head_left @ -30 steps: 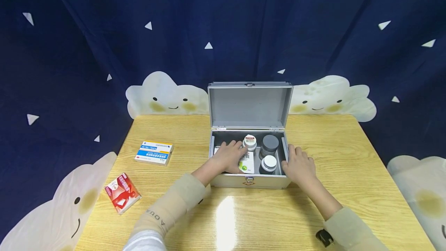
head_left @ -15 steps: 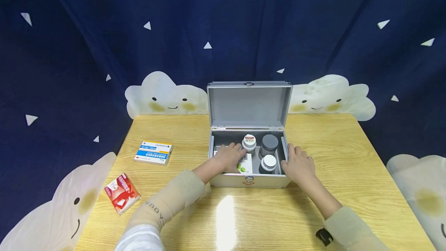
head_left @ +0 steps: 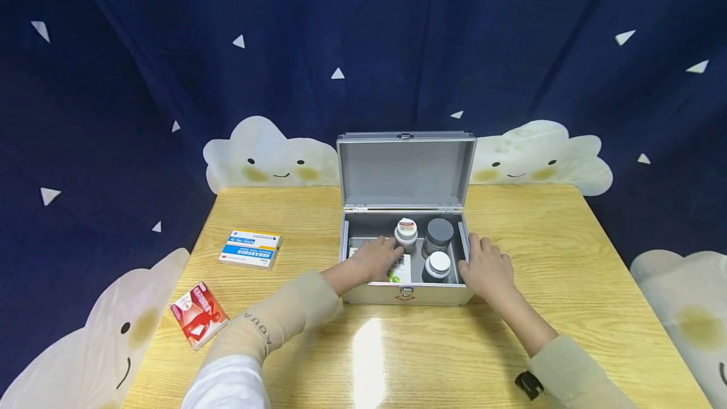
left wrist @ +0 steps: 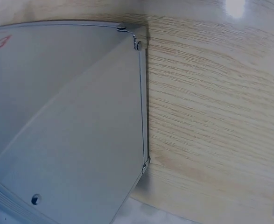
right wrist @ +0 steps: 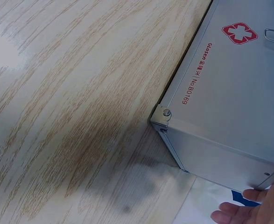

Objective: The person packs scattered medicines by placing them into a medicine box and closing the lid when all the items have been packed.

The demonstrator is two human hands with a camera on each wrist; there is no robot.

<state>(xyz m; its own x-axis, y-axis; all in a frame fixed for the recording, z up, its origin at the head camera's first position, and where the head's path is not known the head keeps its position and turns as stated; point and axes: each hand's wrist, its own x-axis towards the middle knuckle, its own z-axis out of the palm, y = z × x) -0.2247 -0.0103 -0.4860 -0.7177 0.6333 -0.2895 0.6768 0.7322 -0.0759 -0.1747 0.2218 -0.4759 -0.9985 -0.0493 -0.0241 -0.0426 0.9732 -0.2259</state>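
Observation:
An aluminium first-aid case stands on the table with its lid raised. My left hand reaches into its left part and holds a white-and-green medicine box from above; the hand covers much of this box. My right hand grips the case's right wall, thumb at the inner side and fingers outside. Inside, to the right of my left hand, stand a white bottle, a grey-lidded bottle and a dark bottle with a white cap. The left wrist view shows the case's outer side, with the held box out of sight.
A blue-and-white medicine box and a red medicine box lie on the left of the wooden table. Behind the table hangs a dark blue curtain with cloud shapes.
The medicine box under my left hand has sunk slightly lower in the case, and less of it shows. My left forearm has shifted a little. My right hand keeps its place on the case wall.

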